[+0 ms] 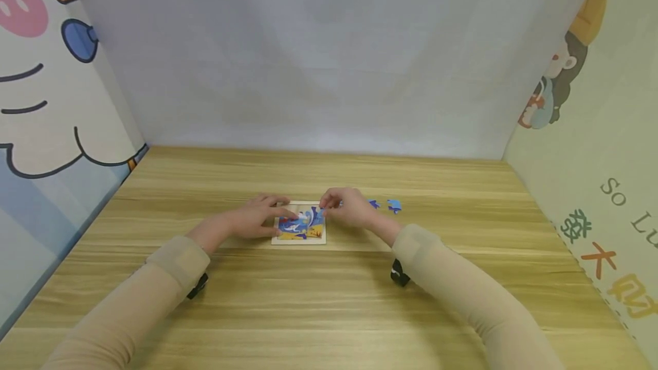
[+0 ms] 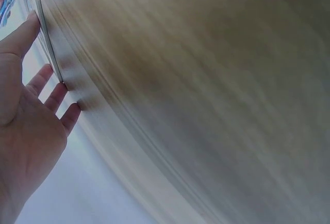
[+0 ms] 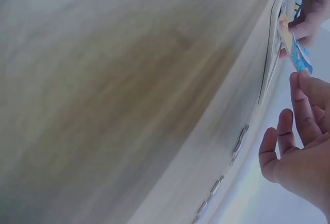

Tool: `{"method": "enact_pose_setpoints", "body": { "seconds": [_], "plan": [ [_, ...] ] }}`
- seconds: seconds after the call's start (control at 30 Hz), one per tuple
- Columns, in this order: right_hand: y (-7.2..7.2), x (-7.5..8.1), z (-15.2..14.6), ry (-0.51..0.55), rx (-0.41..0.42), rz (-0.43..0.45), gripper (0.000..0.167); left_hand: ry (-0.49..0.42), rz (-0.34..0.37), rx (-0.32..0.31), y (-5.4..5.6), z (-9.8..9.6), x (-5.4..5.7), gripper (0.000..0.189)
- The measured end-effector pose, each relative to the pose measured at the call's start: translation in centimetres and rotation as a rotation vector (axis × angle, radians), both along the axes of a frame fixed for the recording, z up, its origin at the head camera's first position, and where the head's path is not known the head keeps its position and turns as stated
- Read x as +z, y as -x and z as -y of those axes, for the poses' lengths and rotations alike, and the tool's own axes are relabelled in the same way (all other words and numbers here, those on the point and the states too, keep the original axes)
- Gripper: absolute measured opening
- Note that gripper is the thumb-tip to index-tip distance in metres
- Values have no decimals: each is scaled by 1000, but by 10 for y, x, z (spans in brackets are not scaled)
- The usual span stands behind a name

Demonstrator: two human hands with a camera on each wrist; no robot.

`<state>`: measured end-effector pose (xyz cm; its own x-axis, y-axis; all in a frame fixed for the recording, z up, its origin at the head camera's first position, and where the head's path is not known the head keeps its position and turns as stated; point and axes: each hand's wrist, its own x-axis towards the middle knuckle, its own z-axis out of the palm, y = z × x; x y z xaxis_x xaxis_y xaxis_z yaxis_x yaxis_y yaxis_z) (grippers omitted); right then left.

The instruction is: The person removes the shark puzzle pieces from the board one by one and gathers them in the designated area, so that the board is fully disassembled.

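Note:
A small jigsaw puzzle point(image 1: 295, 227) with a blue and yellow sea picture lies in a pale wooden frame point(image 1: 300, 241) on the table. My left hand point(image 1: 255, 218) rests over the frame's left side, with its fingers spread and fairly straight; one fingertip reaches onto the picture. In the left wrist view, the left thumb point(image 2: 27, 31) touches the frame's edge. At the frame's right side, my right hand point(image 1: 348, 208) pinches a blue and orange puzzle piece point(image 3: 295, 49) between thumb and index finger. That piece is tilted up in the right wrist view.
Loose blue puzzle pieces lie on the table right of the frame, among them one piece point(image 1: 394, 205) farthest right and another point(image 1: 374, 204) beside the right wrist. A pale curtain point(image 1: 319, 73) stands behind the wooden table point(image 1: 308, 301), with printed panels at both sides.

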<state>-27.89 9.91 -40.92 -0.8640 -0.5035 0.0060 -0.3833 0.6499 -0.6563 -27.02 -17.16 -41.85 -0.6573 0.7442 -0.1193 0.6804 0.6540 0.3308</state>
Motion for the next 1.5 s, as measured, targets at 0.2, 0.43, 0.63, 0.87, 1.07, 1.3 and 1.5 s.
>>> {"method": "enact_pose_setpoints", "body": {
  "seconds": [0.2, 0.43, 0.63, 0.87, 1.07, 1.3, 1.5],
  "plan": [
    [1, -2, -2, 15, 22, 7, 7, -1, 0, 1, -2, -1, 2, 47],
    [1, 6, -6, 11, 16, 16, 9, 20, 10, 4, 1, -4, -1, 47],
    [-3, 27, -23, 17, 40, 4, 11, 4, 1, -4, -1, -3, -1, 46],
    [-8, 45, -51, 18, 55, 7, 8, -32, -36, -31, -2, 1, -2, 45],
    [-12, 52, -76, -4, 82, -14, 7, -2, -20, -5, -1, 0, -2, 46],
    [-15, 51, -105, -24, 86, -48, 7, 9, -26, -5, -1, -1, -2, 46],
    [-17, 48, -124, -53, 77, -50, 7, 11, -25, -2, -3, 0, -1, 46]
  ]
}}
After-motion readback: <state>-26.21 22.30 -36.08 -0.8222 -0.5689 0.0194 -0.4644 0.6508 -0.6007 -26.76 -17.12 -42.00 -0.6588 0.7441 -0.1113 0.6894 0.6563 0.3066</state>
